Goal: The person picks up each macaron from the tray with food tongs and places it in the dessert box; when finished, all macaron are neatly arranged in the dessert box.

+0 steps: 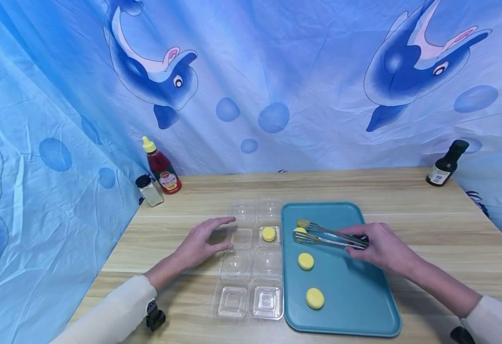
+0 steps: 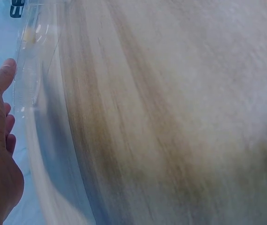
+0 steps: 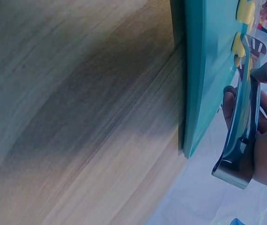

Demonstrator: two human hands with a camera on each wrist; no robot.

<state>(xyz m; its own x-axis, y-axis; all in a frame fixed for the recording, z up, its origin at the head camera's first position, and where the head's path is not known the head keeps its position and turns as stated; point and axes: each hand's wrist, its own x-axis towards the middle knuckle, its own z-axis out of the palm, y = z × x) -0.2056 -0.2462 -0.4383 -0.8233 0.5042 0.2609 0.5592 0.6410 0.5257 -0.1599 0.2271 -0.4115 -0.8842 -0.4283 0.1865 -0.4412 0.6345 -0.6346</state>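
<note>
My right hand (image 1: pixel 381 246) grips metal serving tongs (image 1: pixel 330 237) over the blue-green tray (image 1: pixel 349 296). The tongs' slotted tips are parted around a round yellow macaron (image 1: pixel 300 232), which they partly cover in the head view. Two more yellow macarons, a middle one (image 1: pixel 305 261) and a near one (image 1: pixel 315 298), lie on the tray. One macaron (image 1: pixel 269 234) sits in a compartment of the clear plastic containers (image 1: pixel 232 301) left of the tray. My left hand (image 1: pixel 199 243), thumb and fingers spread apart, is beside the containers' left edge and holds nothing.
At the back left stand a red sauce bottle (image 1: pixel 165 169) with a yellow cap and a small shaker (image 1: pixel 149 191) with a black lid. A dark bottle (image 1: pixel 447 163) stands at the back right. Behind the wooden table (image 1: pixel 190 306) hangs a blue dolphin-print curtain (image 1: pixel 251 71).
</note>
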